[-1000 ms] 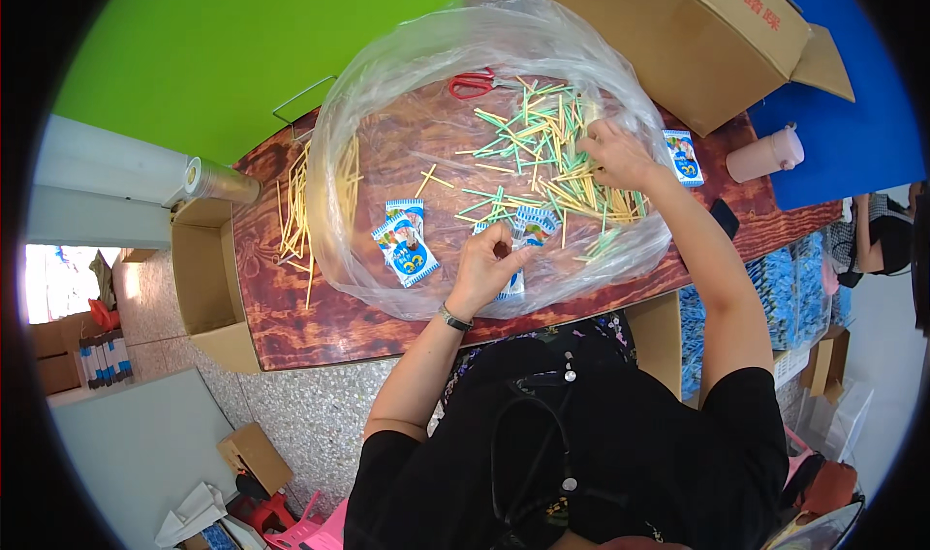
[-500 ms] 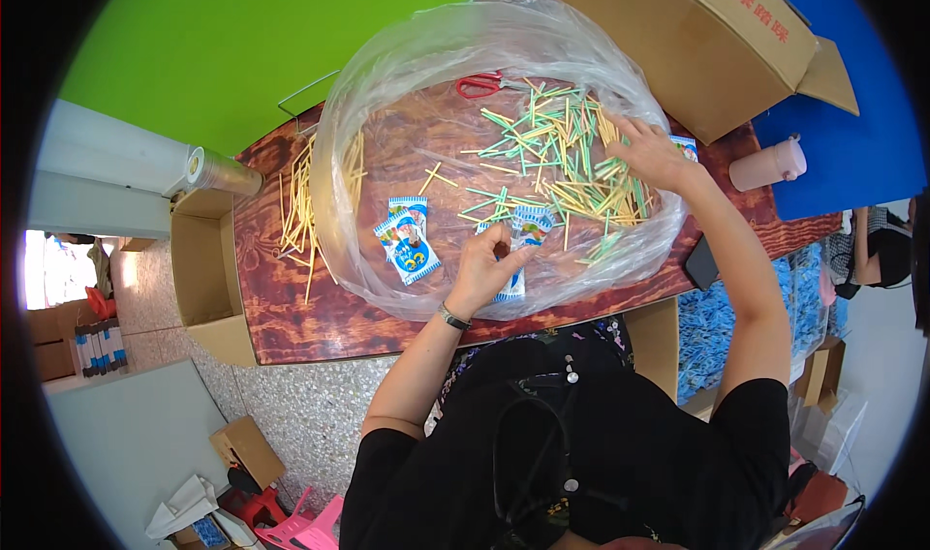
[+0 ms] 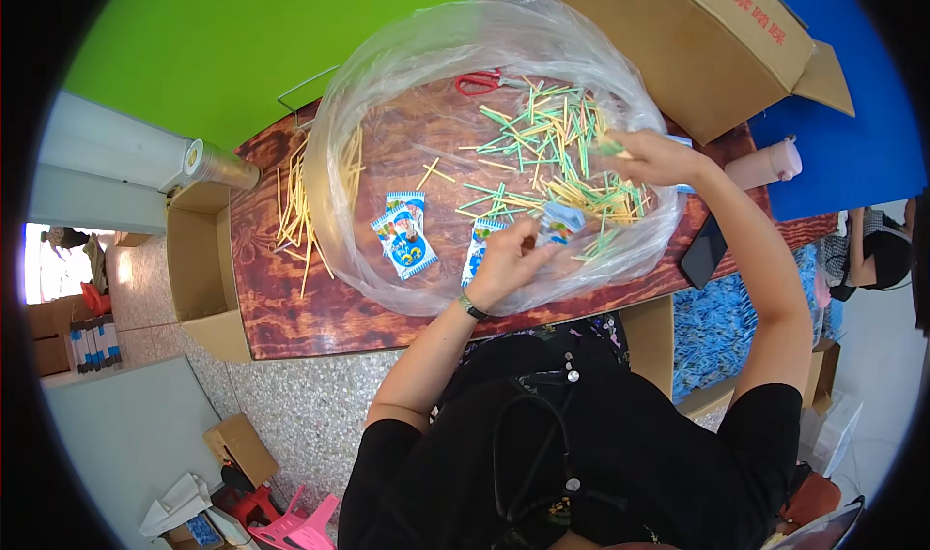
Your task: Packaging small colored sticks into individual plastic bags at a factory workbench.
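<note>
My left hand [image 3: 511, 262] pinches a small blue-and-white packet [image 3: 562, 223] between thumb and fingers, over the near side of the clear plastic bag [image 3: 363, 284]. At the right, my right hand [image 3: 661, 159] is closed on a few thin green and yellow sticks [image 3: 610, 147], smeared by motion. Below it spreads a loose heap of thin sticks [image 3: 557, 134] in the same colours. Another packet [image 3: 480, 248] lies partly behind my left hand. Two overlapping packets [image 3: 407, 245] rest further left on the plastic.
Red-handled scissors [image 3: 480, 83] lie at the far side. A bunch of yellow sticks [image 3: 295, 201] sits left of the bag on the wooden table [image 3: 320, 332]. A carton [image 3: 678, 42], a pink bottle [image 3: 770, 163] and a dark phone [image 3: 704, 253] flank the right side.
My left hand has moved right with the packet, uncovering another packet. My right hand has drawn up off the heap with sticks in its fingers.
</note>
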`<state>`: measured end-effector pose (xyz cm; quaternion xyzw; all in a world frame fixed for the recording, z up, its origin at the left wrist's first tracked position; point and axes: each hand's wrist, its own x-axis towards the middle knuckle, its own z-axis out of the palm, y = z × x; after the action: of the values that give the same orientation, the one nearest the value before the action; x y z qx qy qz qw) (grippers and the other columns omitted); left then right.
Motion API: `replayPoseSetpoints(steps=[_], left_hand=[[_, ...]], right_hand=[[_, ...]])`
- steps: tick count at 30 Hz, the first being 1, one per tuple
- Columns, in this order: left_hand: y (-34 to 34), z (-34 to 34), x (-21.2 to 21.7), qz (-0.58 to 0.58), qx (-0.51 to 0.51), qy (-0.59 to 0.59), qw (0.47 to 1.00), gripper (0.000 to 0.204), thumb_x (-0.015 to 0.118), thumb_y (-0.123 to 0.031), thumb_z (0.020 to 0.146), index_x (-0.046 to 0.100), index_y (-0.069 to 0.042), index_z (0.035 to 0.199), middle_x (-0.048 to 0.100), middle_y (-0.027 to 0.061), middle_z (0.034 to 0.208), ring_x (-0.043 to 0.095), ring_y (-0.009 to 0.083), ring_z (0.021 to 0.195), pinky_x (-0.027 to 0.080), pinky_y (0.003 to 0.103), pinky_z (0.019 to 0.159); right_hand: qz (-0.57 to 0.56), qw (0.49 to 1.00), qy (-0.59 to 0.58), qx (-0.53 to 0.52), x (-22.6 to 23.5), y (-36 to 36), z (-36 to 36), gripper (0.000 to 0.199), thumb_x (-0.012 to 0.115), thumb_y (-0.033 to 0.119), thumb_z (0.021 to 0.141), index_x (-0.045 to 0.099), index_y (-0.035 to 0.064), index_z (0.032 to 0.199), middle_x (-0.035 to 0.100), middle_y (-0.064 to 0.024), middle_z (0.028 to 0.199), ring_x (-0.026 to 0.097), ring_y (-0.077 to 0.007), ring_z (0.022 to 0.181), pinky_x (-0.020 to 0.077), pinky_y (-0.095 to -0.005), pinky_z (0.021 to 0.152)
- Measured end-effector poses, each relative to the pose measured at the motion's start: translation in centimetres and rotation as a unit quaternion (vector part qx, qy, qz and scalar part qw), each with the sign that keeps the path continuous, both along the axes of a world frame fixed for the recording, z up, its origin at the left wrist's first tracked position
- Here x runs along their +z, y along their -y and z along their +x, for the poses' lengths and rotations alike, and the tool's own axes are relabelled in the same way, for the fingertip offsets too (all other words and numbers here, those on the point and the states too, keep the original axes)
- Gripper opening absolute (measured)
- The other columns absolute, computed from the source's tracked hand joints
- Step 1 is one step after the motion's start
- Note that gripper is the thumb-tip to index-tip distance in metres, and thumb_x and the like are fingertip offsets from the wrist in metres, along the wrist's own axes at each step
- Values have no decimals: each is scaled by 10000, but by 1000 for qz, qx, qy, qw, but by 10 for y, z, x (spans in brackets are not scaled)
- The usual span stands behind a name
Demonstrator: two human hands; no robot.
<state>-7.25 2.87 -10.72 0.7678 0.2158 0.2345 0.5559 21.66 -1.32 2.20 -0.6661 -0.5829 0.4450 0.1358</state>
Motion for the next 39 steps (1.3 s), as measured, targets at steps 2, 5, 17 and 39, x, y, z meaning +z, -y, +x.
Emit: replayPoseSetpoints(steps=[2,5,17,39], left_hand=[[-10,-7,-2,-60,24,-3,998,164,738,-127,843,632,-34,926,613,-25,793,525,20,670,444,203,582],[-18,-19,-2,-91,73,-16,993,165,730,-115,851,648,-37,970,638,-14,827,555,16,706,457,188,603],[-14,-33,19,12,127,30,991,253,755,-138,808,532,-20,811,557,70,697,577,113,600,457,272,483],[-20,-30,1,89,197,56,975,276,789,-97,731,534,-23,803,558,106,723,568,231,601,444,332,509]], right_hand=[[75,965,181,175,-21,1,-6,310,564,279,925,552,-11,1032,624,-237,877,623,-392,841,474,-479,774],[-34,905,329,267,-22,-7,-52,309,603,289,879,648,10,1006,675,-192,905,654,-341,895,490,-433,810],[44,616,698,362,-92,17,-114,287,609,238,800,719,47,984,662,-129,853,629,-316,805,481,-489,552],[-10,907,385,172,-64,22,-65,188,555,139,876,647,-6,952,663,-203,836,673,-362,823,534,-436,706]])
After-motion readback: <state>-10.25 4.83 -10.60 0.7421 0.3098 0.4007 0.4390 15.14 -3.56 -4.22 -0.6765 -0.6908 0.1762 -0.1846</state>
